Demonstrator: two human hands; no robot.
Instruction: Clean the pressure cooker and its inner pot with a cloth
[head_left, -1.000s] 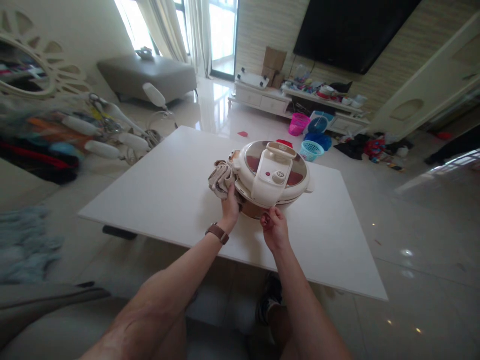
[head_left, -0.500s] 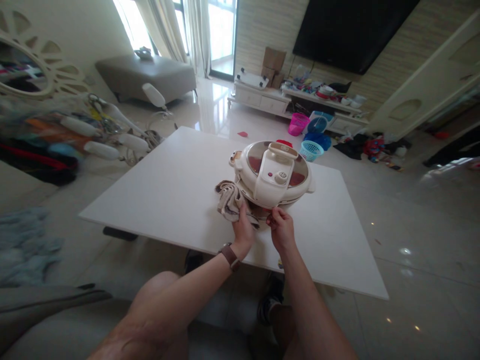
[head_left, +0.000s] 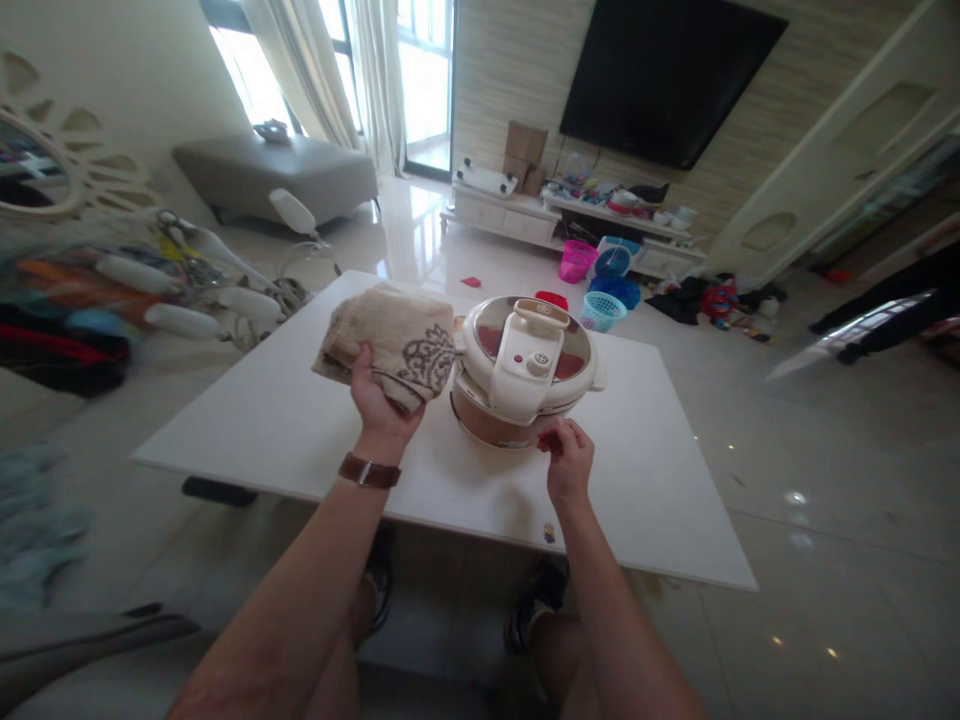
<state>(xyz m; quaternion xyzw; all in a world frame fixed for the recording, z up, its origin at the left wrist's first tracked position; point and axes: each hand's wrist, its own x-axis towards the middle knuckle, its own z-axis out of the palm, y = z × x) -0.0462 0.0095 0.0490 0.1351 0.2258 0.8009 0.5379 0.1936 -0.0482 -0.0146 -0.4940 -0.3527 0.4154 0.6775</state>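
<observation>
A folded beige cloth [head_left: 390,345] with a dark brown floral pattern is in my left hand [head_left: 382,405], thumb on top and fingers beneath. It is held up above the table, left of a cream cooking pot [head_left: 491,418]. The pot has a see-through lid [head_left: 574,345] with a broad cream handle piece, a round knob and a small red button. Near the pot's lower front right, my right hand [head_left: 568,458] is closed in a pinch. Something small and dark red shows at its fingertips, too small to name.
The pot stands on a white table [head_left: 645,500]; a small sticker [head_left: 549,533] marks its front edge. Beyond are a light blue basket [head_left: 602,312], a pink basket [head_left: 577,261] and a low TV cabinet [head_left: 510,218]. A person's dark-clothed legs [head_left: 892,300] appear at far right.
My left hand has moved left and up from the pot's front, carrying the cloth, whose patterned face now shows. My right hand stays pinched near the pot. The view has shifted slightly.
</observation>
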